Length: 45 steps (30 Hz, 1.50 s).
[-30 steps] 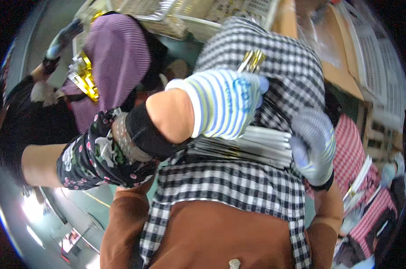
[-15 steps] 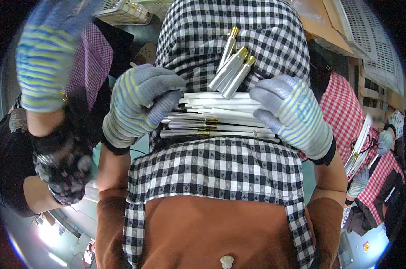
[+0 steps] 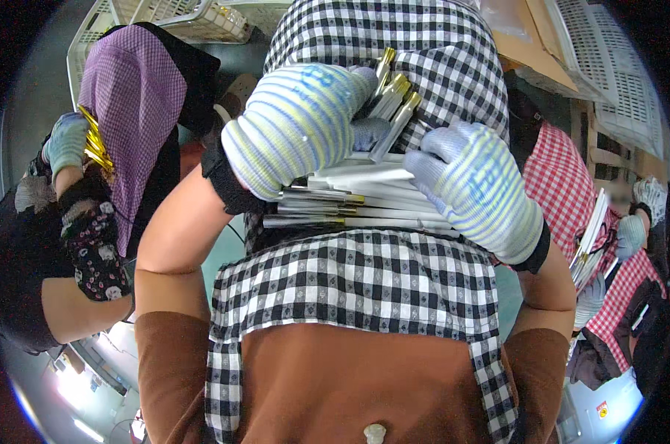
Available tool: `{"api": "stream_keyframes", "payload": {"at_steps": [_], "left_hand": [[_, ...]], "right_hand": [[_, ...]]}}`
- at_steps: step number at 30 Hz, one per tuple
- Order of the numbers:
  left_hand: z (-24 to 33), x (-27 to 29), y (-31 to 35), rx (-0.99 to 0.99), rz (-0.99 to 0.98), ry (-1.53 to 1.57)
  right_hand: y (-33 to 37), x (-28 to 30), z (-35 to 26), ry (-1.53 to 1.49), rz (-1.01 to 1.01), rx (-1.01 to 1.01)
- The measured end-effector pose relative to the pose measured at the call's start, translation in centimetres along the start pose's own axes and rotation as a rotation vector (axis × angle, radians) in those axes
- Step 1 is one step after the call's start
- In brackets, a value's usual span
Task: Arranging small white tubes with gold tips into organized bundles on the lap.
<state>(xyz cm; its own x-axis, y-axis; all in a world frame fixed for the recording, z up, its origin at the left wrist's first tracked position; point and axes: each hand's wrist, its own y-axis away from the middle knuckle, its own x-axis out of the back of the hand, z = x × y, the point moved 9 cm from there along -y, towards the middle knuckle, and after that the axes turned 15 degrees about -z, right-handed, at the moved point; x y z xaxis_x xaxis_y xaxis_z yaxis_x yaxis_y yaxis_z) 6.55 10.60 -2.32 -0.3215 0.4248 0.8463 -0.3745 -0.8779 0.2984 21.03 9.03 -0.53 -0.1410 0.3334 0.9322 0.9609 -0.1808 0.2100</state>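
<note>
Several gold-tipped silver tubes [image 3: 397, 129] lie on the checked apron [image 3: 364, 277] at upper centre, the curled left hand [image 3: 298, 126] beside them, the bent right hand [image 3: 486, 192] over white rods [image 3: 379, 181] mid-frame; whether either grips anything I cannot tell.

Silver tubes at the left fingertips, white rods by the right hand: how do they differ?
The silver tubes slant, gold ends upward in the picture; the white rods lie crosswise. The silver tubes shine; the white rods look duller. Both are slender and straight.
</note>
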Motion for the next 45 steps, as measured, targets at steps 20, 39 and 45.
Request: {"api": "stream_keyframes", "payload": {"at_steps": [20, 39, 45], "left_hand": [[1.2, 0.3, 5.5, -0.390, -0.004, 0.530], [2.6, -1.3, 7.6, -0.399, -0.051, 0.569], [1.0, -2.2, 8.0, -0.195, -0.133, 0.619]], "right_hand": [[6.4, 3.1, 3.1, -1.069, 0.539, -0.047], [6.7, 4.9, -0.7, -0.157, 0.333, -0.092], [8.8, 6.4, -0.6, -0.210, 0.491, 0.104]]}}
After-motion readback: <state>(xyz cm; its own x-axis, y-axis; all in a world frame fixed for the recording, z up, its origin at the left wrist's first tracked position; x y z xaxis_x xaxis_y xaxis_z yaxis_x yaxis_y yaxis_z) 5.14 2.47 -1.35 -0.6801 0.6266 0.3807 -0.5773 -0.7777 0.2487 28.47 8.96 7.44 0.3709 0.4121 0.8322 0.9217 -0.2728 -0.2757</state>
